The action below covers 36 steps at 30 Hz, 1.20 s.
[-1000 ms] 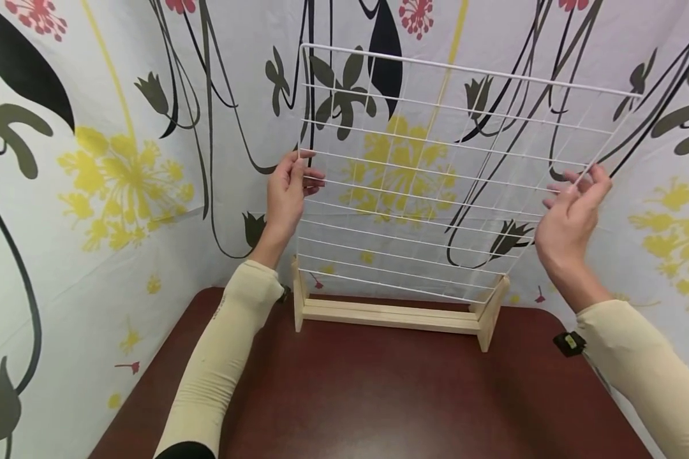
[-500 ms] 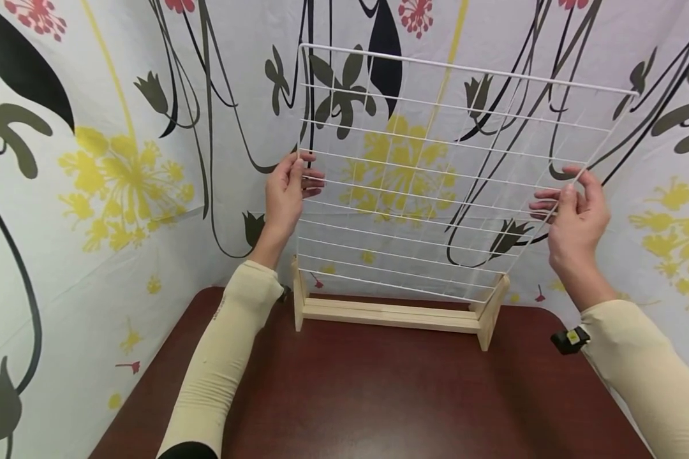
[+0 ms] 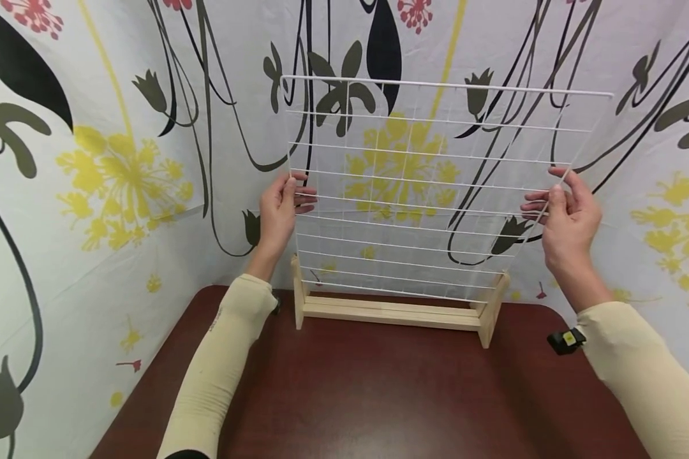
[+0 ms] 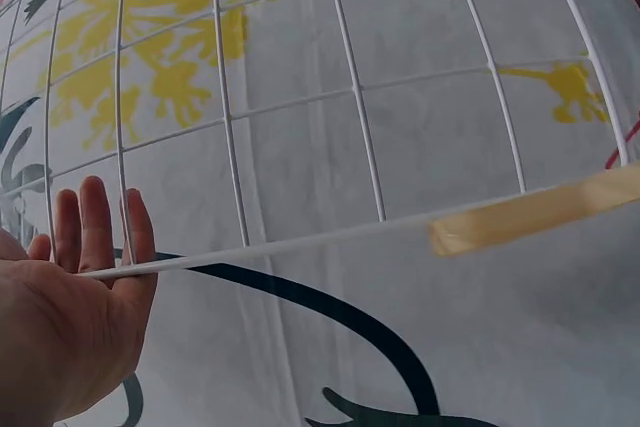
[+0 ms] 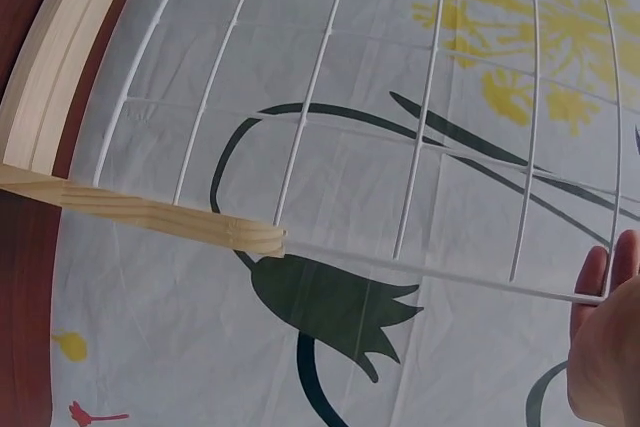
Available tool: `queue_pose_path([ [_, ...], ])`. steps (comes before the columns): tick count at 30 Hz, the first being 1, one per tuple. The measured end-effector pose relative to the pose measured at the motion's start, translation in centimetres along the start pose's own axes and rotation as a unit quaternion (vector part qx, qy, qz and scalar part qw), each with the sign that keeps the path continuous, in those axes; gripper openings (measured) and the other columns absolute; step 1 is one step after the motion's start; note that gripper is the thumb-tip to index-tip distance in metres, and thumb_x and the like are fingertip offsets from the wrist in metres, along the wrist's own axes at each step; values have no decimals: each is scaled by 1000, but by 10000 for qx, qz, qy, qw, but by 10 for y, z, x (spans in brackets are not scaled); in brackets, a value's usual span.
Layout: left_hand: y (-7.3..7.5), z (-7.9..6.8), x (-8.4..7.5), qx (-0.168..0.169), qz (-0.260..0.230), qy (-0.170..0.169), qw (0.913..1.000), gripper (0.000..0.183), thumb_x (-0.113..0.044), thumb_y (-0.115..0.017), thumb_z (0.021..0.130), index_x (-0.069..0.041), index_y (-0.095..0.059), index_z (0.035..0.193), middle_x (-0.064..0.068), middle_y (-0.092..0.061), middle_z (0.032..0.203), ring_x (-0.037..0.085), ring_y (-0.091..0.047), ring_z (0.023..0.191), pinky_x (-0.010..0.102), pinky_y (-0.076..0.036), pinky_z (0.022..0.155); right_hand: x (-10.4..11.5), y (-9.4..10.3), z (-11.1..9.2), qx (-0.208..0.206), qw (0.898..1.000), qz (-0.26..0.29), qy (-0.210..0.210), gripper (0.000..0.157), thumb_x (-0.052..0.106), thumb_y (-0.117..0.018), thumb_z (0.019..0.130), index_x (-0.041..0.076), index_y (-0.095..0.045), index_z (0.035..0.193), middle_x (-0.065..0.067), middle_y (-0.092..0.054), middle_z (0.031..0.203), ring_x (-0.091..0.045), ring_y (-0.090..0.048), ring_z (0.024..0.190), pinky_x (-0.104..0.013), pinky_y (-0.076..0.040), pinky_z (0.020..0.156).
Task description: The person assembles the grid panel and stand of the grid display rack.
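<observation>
A white wire grid rack (image 3: 448,84) rises from a pale wooden stand (image 3: 390,312), its lower end between the two end pieces. My left hand (image 3: 277,210) pinches the rack's left side wire, thumb in front and fingers behind. On the other side wire, my right hand (image 3: 574,223) grips at about the same height, its other fingers spread behind the wires. In the left wrist view the edge wire crosses my left hand (image 4: 80,327) and runs to a wooden end piece (image 4: 540,212). The right wrist view has my right hand (image 5: 608,337) at the edge, partly cut off.
The stand rests near the back of a dark reddish-brown table (image 3: 379,389) with rounded corners. Behind it and to both sides hangs a white cloth (image 3: 218,185) printed with flowers and stems.
The rack's top edge has come down and shifted left, more on its left side. My left hand has lowered slightly with it. My right hand has adjusted its fingers and moved a little left.
</observation>
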<state>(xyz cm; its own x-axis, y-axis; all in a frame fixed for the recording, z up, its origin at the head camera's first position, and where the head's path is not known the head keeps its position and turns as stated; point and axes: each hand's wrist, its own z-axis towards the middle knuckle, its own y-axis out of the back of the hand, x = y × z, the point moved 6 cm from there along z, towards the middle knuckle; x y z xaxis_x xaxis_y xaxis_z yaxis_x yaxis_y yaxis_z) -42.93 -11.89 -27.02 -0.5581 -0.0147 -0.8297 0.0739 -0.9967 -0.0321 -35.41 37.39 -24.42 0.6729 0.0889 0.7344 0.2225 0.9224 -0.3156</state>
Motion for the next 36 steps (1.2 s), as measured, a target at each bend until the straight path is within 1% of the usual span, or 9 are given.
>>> queue_pose_path([
  [3, 2, -4, 6, 14, 6, -31, 10000, 41, -33, -45, 115, -1, -63, 131, 26, -77, 115, 38, -79, 103, 51, -65, 93, -2, 1, -1, 15, 10000, -9, 57, 29, 7, -55, 109, 2, -65, 135, -12, -79, 84, -20, -77, 68, -26, -65, 64],
  [9, 5, -10, 14, 9, 90, 9, 10000, 42, -33, -44, 115, 1, -63, 132, 26, -77, 114, 39, -79, 103, 51, -65, 92, -6, 2, -2, 25, 9999, 69, 124, 29, 3, -51, 109, 0, -66, 134, -12, -78, 80, -20, -77, 66, -27, -65, 64],
  [16, 6, -10, 13, 40, 128, -81, 9999, 44, -35, -45, 114, 0, -63, 133, 24, -78, 114, 38, -80, 99, 50, -65, 89, -4, -1, -3, -21, 9998, 110, 181, 28, 6, -55, 108, -1, -67, 133, -13, -76, 78, -21, -76, 65, -27, -65, 63],
  [22, 6, -8, 16, 33, 172, -119, 9998, 41, -33, -46, 114, 1, -64, 131, 26, -78, 112, 41, -80, 96, 51, -66, 84, -1, -3, -7, -77, 9996, 176, 190, 27, 4, -54, 108, -2, -68, 130, -14, -72, 74, -22, -75, 63, -27, -65, 65],
  [28, 9, -11, 19, 9, 235, -115, 9997, 41, -35, -47, 113, -1, -65, 130, 27, -78, 113, 43, -79, 97, 55, -65, 85, 0, -6, -11, -145, 9996, 103, 214, 26, 4, -55, 107, -2, -69, 128, -13, -70, 72, -20, -73, 62, -25, -65, 65],
  [32, 10, -12, 21, 0, 207, -131, 9997, 41, -33, -47, 114, 0, -65, 130, 28, -77, 112, 45, -78, 97, 55, -65, 84, -2, -7, -13, -176, 9995, 163, 192, 26, 4, -55, 107, -3, -69, 128, -13, -69, 72, -21, -72, 61, -26, -65, 66],
  [36, 11, -16, 23, -19, 241, -127, 9996, 41, -32, -46, 114, 2, -64, 130, 27, -78, 110, 46, -78, 96, 54, -66, 83, -7, -5, -14, -175, 9995, 179, 188, 25, 3, -54, 108, -4, -69, 127, -14, -68, 71, -21, -71, 61, -26, -65, 65],
])
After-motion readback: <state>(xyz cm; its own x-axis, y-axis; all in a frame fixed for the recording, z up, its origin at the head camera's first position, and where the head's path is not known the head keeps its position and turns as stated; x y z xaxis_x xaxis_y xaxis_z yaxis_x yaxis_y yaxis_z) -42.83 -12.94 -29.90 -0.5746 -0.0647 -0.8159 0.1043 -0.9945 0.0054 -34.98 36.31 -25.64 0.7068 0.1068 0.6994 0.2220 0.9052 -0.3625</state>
